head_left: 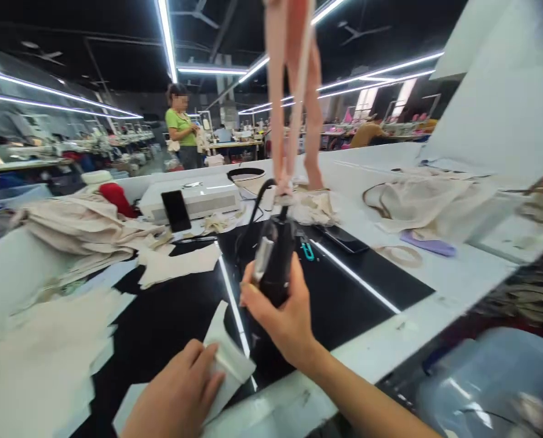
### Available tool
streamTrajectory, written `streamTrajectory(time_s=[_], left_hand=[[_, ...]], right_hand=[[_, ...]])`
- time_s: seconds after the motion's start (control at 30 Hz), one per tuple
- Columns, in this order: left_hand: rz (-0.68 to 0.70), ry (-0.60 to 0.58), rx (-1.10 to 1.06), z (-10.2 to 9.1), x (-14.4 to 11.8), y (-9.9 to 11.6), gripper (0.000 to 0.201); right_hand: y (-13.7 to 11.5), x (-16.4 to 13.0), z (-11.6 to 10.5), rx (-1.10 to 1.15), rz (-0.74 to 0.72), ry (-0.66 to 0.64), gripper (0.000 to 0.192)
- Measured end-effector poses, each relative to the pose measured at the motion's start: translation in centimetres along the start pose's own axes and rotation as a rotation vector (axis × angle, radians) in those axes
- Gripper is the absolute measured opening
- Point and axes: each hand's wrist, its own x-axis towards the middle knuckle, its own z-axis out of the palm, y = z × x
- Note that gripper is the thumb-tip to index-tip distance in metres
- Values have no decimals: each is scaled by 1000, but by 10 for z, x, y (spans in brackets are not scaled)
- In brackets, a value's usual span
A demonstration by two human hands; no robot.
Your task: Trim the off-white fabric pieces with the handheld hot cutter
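Gripping the black handheld tool (274, 261), your right hand (285, 316) is clamped round its body above the counter (390, 347). Your left hand (180, 392) lies flat, fingers together, on one white fabric piece (228, 359) at the near edge. Judged early: one piece under hand, one loose stack of cut pieces (38, 359) left. Two phones; one tool.

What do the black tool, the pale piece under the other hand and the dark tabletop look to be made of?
Tool: likely matte black plastic with a metal clip, going by its dull body and bright strip.
Pale piece: seemingly thin cream fabric; it lies limp and flat under the left hand.
Tabletop: glossy, perhaps glass; ceiling lights mirror in it.
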Motion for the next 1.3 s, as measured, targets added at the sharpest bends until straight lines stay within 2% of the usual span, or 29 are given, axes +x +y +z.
streamTrajectory(time_s=[0.1, 0.2, 0.3, 0.4, 0.53, 0.63, 0.8, 0.97, 1.13, 1.3], left_hand=[[-149, -139, 29, -9, 12, 19, 27], [-202, -179, 93, -18, 19, 25, 20], [-127, -102, 106, -25, 24, 27, 26], [27, -25, -5, -26, 30, 32, 33], [243, 59, -165, -16, 36, 39, 34], [337, 47, -188, -5, 37, 40, 33], [336, -9, -133, 8, 38, 39, 34], [315, -77, -131, 7, 37, 31, 27], [296, -17, -160, 4, 34, 25, 26], [266, 7, -176, 4, 32, 27, 23]], right_hand=[[8, 1, -13, 7, -16, 36, 30], [9, -3, -21, -12, -49, 37, 28], [4, -9, -24, 37, -54, 26, 30], [-1, -16, -22, 98, -51, 6, 33], [0, -22, -18, 146, -39, -6, 38], [4, -24, -16, 147, -29, -2, 36], [7, -23, -17, 137, -36, 9, 34], [7, -22, -17, 103, -50, 3, 32], [6, -20, -12, 132, -58, 33, 35], [7, -20, -12, 126, -46, 19, 31]])
